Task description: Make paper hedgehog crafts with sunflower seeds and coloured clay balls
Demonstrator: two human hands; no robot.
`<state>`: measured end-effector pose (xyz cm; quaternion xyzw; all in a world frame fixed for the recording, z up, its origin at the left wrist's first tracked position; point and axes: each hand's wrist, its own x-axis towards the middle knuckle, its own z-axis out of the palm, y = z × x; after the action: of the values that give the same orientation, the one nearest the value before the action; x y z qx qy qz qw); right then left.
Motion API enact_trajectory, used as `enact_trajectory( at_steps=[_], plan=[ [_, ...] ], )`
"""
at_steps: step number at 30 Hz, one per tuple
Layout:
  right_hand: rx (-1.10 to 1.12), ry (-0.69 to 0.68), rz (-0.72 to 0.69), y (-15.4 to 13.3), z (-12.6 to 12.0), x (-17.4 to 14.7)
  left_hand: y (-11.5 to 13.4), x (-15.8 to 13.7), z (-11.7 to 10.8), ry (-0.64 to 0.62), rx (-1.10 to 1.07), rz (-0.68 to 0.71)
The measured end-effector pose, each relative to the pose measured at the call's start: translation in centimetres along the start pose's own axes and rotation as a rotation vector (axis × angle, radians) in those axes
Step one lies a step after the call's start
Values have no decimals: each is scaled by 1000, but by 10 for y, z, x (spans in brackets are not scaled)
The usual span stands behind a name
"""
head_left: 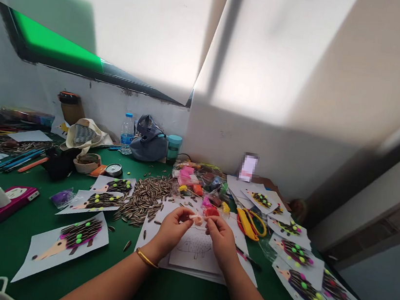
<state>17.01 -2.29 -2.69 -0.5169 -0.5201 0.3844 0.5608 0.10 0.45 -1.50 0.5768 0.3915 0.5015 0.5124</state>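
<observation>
My left hand (176,228) and my right hand (219,236) meet over the white paper, fingers pinched at either side of a small clear packet of peach-coloured modelling clay (197,219). Below them lies a sheet with a hedgehog outline drawing (197,246). Just beyond the fingers are bright packets of clay (211,210), red, pink and yellow. A heap of striped sunflower seeds (151,195) spreads to the left of the paper. Yellow-handled scissors (249,224) lie right of my right hand, and a dark pen or brush (250,259) rests at the paper's right edge.
Hedgehog pictures made with seeds and clay lie left (70,241) and right (305,289). A magenta power bank (5,203) with a white plug sits far left. At the back stand a water bottle (127,133), a blue-grey bag (149,143), a teal-lidded cup (173,149) and a phone (248,167).
</observation>
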Motion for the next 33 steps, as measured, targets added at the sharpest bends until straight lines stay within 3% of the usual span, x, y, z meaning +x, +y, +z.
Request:
enact_trajectory(
  at_steps=[5, 10, 19, 26, 33],
  plan=[
    [157, 22, 107, -1, 3, -1, -9, 2, -3, 78, 177, 72],
    [347, -47, 254, -8, 8, -4, -8, 0, -4, 57, 329, 217],
    [373, -52, 222, -9, 8, -3, 9, -11, -1, -99, 454, 378],
    [464, -90, 246, -12, 11, -6, 0, -6, -5, 79, 404, 343],
    [602, -149, 271, -19, 13, -8, 0, -8, -4, 85, 460, 404]
  ],
)
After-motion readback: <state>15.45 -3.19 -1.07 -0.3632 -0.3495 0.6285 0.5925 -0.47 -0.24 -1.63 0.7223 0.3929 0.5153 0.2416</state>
